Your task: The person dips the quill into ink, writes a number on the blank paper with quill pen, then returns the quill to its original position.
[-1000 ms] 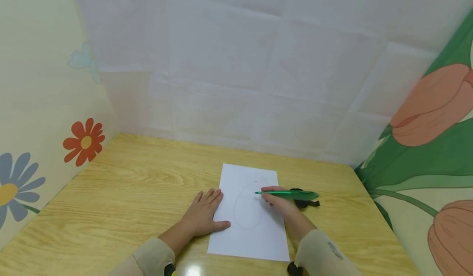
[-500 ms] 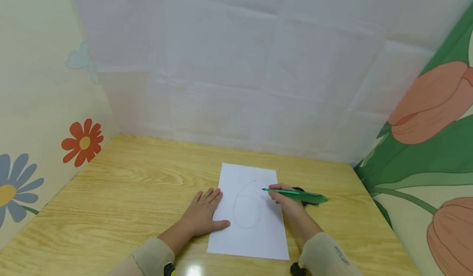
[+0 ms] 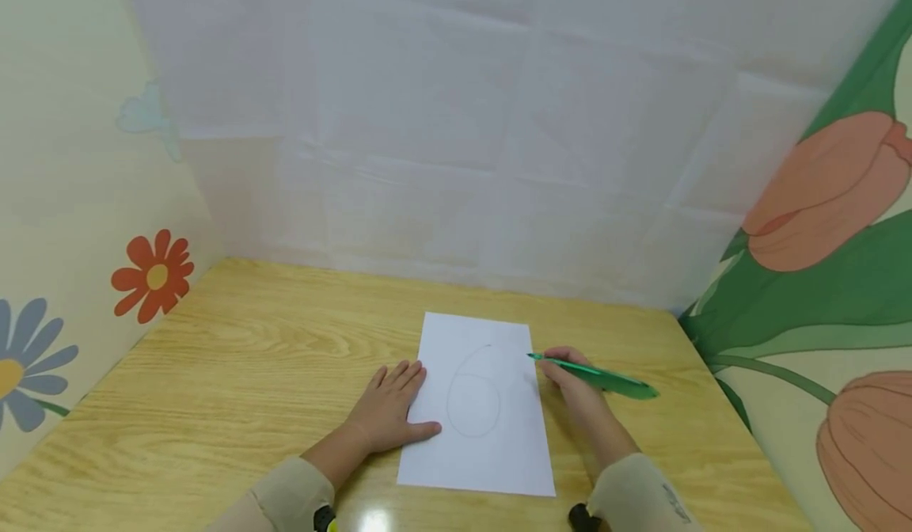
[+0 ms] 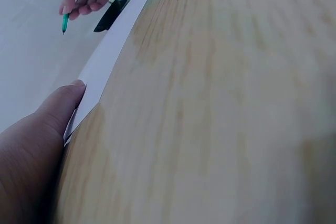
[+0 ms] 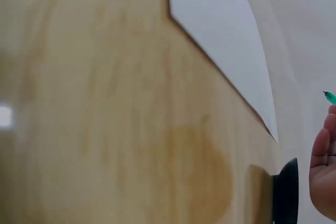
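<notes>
A white sheet of paper (image 3: 513,453) lies on the wooden table, bearing a thin drawn outline: a rounded loop with a curved line rising from its upper left. My left hand (image 3: 390,412) rests flat on the sheet's left edge, fingers spread; its thumb (image 4: 59,106) shows on the paper in the left wrist view. Just off the sheet's upper right edge, my right hand (image 3: 579,385) pinches a green pen (image 3: 621,384) with a broad, leaf-like tail. The pen's tip points left, over the paper's edge, and appears raised above it in the left wrist view.
The wooden table (image 3: 285,326) meets a creased white sheet (image 3: 427,120) hung behind it. Painted flowers cover the walls at left and right. A dark object (image 3: 584,516) sits by the right sleeve.
My right hand has moved right with the pen, from over the drawing to the paper's right edge. The left hand stays in place. The head view has shifted slightly.
</notes>
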